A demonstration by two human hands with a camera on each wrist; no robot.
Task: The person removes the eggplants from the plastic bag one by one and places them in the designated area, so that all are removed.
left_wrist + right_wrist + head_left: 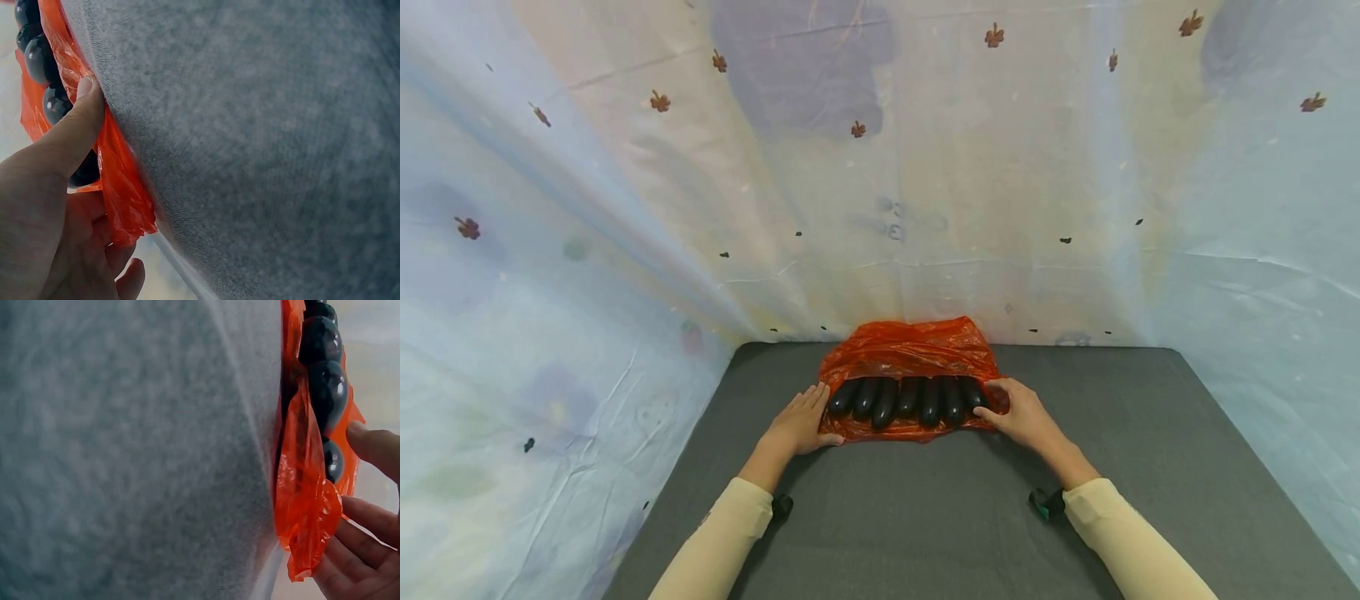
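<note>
Several glossy black eggplants (930, 403) lie side by side in a row on a crumpled orange-red plastic bag (917, 354). My left hand (801, 421) rests at the left end of the row, fingers straight along the bag's side. Its thumb (84, 115) lies over the bag's front edge in the left wrist view. At the right end is my right hand (1024, 414), with thumb and fingers spread around the bag's corner. In the right wrist view its thumb (375, 447) reaches toward the end eggplant, and the fingers (362, 550) lie behind the bag.
The bag sits near the far edge of a table with a dark grey cloth (910, 517). Patterned pale curtains (940, 183) hang behind the table and along its sides. Dark straps (1045, 503) show at both wrists.
</note>
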